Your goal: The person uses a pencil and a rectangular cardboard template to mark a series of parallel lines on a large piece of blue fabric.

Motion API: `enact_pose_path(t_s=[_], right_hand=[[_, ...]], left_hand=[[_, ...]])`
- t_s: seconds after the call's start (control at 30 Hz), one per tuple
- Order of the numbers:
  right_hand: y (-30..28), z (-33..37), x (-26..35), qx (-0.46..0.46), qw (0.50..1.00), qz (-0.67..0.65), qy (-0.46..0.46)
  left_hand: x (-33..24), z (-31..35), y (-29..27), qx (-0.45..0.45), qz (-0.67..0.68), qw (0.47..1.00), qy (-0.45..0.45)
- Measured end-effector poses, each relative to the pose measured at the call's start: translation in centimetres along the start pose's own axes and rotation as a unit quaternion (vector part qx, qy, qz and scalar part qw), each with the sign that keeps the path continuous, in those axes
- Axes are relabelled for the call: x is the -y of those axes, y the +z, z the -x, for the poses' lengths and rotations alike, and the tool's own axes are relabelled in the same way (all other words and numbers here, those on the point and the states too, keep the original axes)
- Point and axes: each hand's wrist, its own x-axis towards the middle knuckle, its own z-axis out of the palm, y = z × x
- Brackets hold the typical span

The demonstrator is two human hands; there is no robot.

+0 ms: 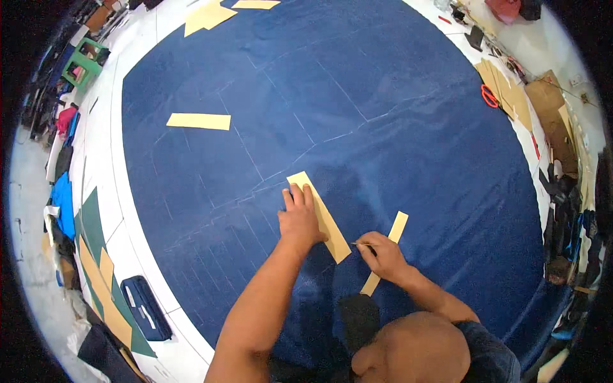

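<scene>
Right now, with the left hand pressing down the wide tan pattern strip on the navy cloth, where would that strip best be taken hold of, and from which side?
Probably at the far corner of the wide tan pattern strip, coming from the upper left. That end juts clear beyond the left hand and lies flat on the navy cloth, while the near end sits right by the right hand and its marking tool.

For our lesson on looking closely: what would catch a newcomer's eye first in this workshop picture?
The big dark blue cloth fills the table, crossed by faint chalk lines. Near the lower middle, the left hand presses flat on a tan paper strip, while the right hand holds a thin marking tool at the strip's lower end, over a narrower strip. Orange-handled scissors lie on tan sheets at the upper right.
</scene>
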Motion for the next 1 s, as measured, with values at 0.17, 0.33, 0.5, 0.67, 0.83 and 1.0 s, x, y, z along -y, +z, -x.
enact_pose_path(t_s=[0.17, 0.33, 0.5, 0.67, 0.83, 1.0], right_hand=[[0.3, 0.2, -0.2, -0.059, 0.998, -0.014, 0.024], [0.5, 0.3, 0.5, -0.071, 0.99, -0.034, 0.115], [1.3, 0.8, 0.2, -0.064, 0.996, -0.027, 0.061], [1.8, 1.2, 0.0, -0.048, 0.998, -0.019, 0.021], [2.4, 0.2, 0.1, -0.008, 0.996, -0.031, -0.088], [2.6, -0.9, 0.1, 0.067, 0.991, -0.008, -0.116]], left_hand=[[0.7, -0.4, 0.0, -0.043, 0.008, 0.999, 0.003], [0.8, -0.4, -0.2, -0.065, 0.0, 0.998, 0.005], [0.9, 0.1, -0.1, -0.06, -0.013, 0.998, 0.009], [0.8, 0.1, -0.1, -0.043, 0.001, 0.999, 0.005], [0.6, -0.1, -0.5, -0.028, 0.016, 0.999, 0.003], [0.9, 0.1, -0.4, -0.031, 0.001, 1.0, 0.002]])
